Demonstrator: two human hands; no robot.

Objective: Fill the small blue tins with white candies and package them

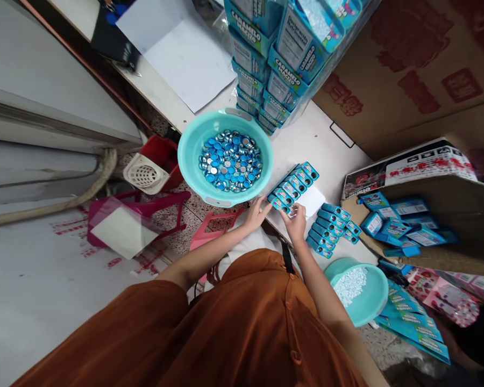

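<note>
A double row of small blue candy boxes point(291, 188) stands on the white table in front of me, their printed ends with dark round holes facing up. My left hand point(257, 215) has its fingertips closed against the near left corner of this group. On the near right corner, the thumb and fingers of my right hand point(296, 221) grip the end box. Part of the fingers is hidden behind the boxes. Just beyond my left hand is a turquoise basin point(187, 156) holding many blue and silver round caps point(232, 161). A second group of blue boxes point(326, 230) stands right of my right hand.
Stacked display cartons point(266, 70) in plastic rise at the back. Right, an open cardboard box point(460, 258) holds loose blue boxes. Another turquoise basin point(373, 306) contains small white pieces point(350, 286). White paper point(185, 54) lies back left; a pink stool point(212, 223) is below the table.
</note>
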